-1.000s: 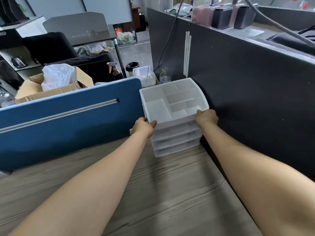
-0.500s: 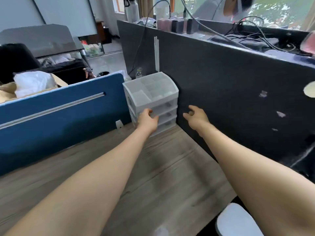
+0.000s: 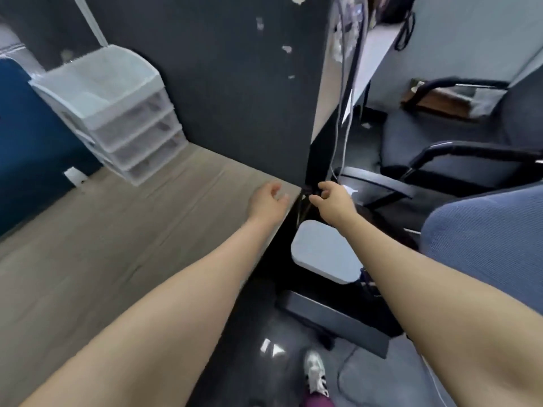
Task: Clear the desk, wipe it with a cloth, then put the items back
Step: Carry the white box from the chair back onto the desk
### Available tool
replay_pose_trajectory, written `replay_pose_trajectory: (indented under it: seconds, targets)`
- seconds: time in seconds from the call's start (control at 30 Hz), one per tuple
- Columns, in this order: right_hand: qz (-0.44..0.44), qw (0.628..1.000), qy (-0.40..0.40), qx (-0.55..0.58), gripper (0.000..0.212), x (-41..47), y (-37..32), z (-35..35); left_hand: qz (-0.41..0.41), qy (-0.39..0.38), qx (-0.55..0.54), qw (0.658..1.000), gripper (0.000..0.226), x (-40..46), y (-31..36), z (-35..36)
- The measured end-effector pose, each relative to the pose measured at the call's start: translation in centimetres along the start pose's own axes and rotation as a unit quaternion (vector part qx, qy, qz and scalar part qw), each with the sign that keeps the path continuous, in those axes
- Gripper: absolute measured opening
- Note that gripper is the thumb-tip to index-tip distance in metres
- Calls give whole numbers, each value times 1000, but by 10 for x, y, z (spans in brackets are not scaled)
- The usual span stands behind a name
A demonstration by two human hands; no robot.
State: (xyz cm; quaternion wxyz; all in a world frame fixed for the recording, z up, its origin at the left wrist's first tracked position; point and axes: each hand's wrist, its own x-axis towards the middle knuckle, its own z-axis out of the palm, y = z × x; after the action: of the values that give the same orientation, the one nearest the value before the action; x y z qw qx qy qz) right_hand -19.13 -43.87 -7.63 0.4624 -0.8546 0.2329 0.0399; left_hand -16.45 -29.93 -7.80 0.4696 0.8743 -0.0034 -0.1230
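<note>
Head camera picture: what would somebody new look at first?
Probably the two bare arms reaching forward, with the left hand open over the desk's right corner and the right hand open just past its edge. Next, the white drawer organizer standing in the desk's back corner, against the dark partition. To the right sits a blue chair.

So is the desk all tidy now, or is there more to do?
Partly. The white plastic drawer organiser stands in the corner of the wooden desk. Both hands hold nothing: the left hand hovers over the desk's edge, the right hand reaches beyond it. Nothing else sits on the desk, so other items probably remain.
</note>
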Motion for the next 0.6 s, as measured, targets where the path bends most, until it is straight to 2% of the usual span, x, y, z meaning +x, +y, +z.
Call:
replay_pose_trajectory:
  seconds: [0.13,0.3,0.6]
  targets:
    - [67,997,21,8,49,16,72,-24,-15,-54,19,998,40,11,-8,70]
    - [146,989,3,11,51,57,161,-34,-67,-92,60,992,44,43,-34,145]
    - [245,968,-39,-46,51,158,284,-10,-204,-69,88,973,57,117,-126,240]
